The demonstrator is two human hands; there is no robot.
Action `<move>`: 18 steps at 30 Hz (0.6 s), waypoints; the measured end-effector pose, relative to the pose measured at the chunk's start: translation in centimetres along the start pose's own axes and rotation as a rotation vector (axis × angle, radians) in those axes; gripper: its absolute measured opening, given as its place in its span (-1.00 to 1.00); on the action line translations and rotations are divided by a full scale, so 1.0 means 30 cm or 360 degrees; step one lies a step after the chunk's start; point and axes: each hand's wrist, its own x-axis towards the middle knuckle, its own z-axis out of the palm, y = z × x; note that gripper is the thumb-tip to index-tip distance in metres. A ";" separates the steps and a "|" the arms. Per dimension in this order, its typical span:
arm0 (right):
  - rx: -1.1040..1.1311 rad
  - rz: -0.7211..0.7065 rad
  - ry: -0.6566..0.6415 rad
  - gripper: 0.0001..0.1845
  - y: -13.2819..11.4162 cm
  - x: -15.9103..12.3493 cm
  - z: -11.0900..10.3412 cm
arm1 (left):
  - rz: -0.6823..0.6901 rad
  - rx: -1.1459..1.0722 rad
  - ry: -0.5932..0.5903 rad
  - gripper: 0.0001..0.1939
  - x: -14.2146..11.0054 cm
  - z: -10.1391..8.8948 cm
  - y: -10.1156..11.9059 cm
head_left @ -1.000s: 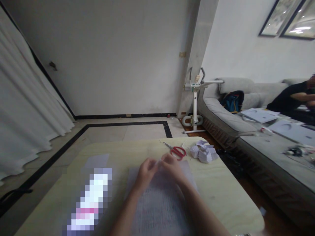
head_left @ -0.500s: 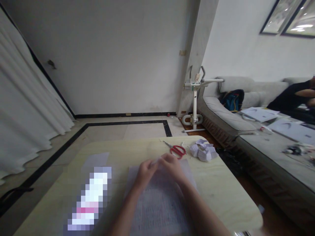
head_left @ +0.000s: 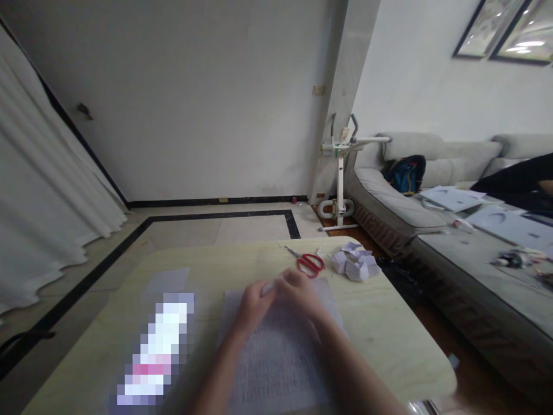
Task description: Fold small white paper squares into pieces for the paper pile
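Observation:
My left hand [head_left: 256, 304] and my right hand [head_left: 299, 293] meet above the far part of a written sheet of paper [head_left: 280, 372]. Between them their closed fingers pinch a small piece of white paper [head_left: 270, 286]; its shape is mostly hidden and blurred. Just beyond my right hand lies a pair of red-handled scissors [head_left: 311, 264], blades pointing to the far left. To the right of the scissors rests a cluster of folded white paper pieces [head_left: 355, 263].
The pale wooden table [head_left: 389, 340] has rounded corners. On its left are a pixelated bright screen [head_left: 162, 340] and another paper sheet [head_left: 168, 280]. A grey sofa [head_left: 384, 199] to the right bears a backpack [head_left: 406, 174], papers and a person in dark clothes. Exercise equipment [head_left: 340, 178] stands behind.
Both hands stay together around the small paper, with only slight finger movement. The view has shifted a little. On the sofa, the other person's arm has moved.

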 end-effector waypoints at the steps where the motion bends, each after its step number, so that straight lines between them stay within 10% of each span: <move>1: -0.0025 -0.0012 0.0009 -0.81 0.000 0.000 0.001 | 0.0015 0.0023 0.0017 -0.66 0.001 0.001 -0.006; 18: 0.0009 -0.0061 0.0094 -0.85 0.000 0.007 -0.002 | -0.0029 -0.0109 0.0050 -0.68 -0.003 0.008 0.006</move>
